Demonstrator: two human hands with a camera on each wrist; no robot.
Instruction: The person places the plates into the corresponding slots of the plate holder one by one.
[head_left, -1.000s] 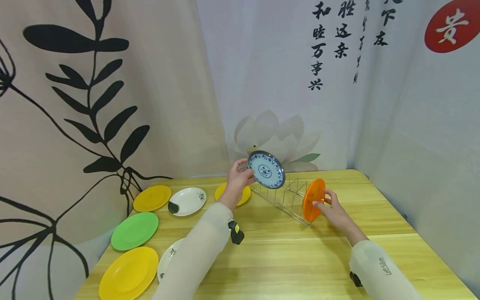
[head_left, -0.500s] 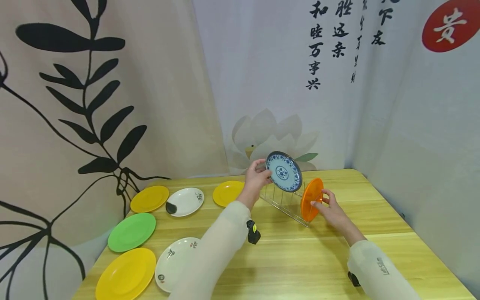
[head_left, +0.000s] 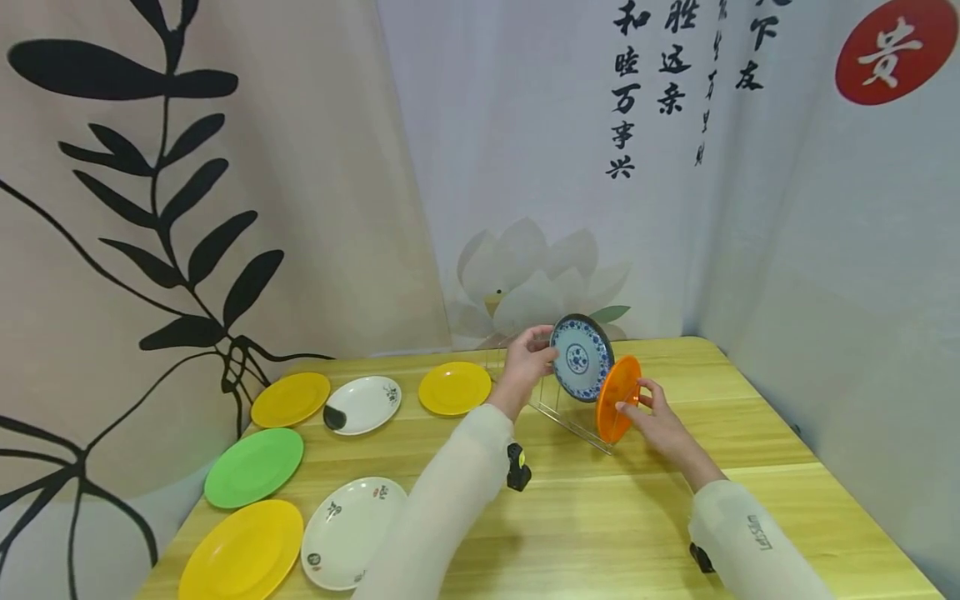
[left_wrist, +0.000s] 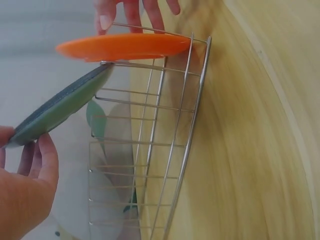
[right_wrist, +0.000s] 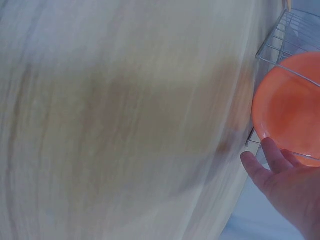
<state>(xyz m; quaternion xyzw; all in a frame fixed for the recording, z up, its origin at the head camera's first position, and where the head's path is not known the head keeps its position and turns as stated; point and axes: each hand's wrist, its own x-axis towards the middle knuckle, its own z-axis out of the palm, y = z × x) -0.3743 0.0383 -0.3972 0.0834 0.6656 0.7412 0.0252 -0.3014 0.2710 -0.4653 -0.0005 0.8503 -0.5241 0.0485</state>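
Blue-patterned plate (head_left: 581, 360) tilted in left grip (head_left: 527, 362)

The orange plate (head_left: 615, 392) is plain, the blue-patterned plate (head_left: 581, 358) dark-rimmed.

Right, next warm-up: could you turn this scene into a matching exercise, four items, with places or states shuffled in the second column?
Column one
1. Blue-and-white patterned plate
2. Orange plate
3. Green plate
4. Wire plate rack

Column two
A. Lying flat on the left side of the table
B. Standing on the table, made of metal bars
C. Tilted, held in the left hand
D. Upright at the rack's end, right hand beside it

Pairs: 1-C, 2-D, 3-A, 4-B
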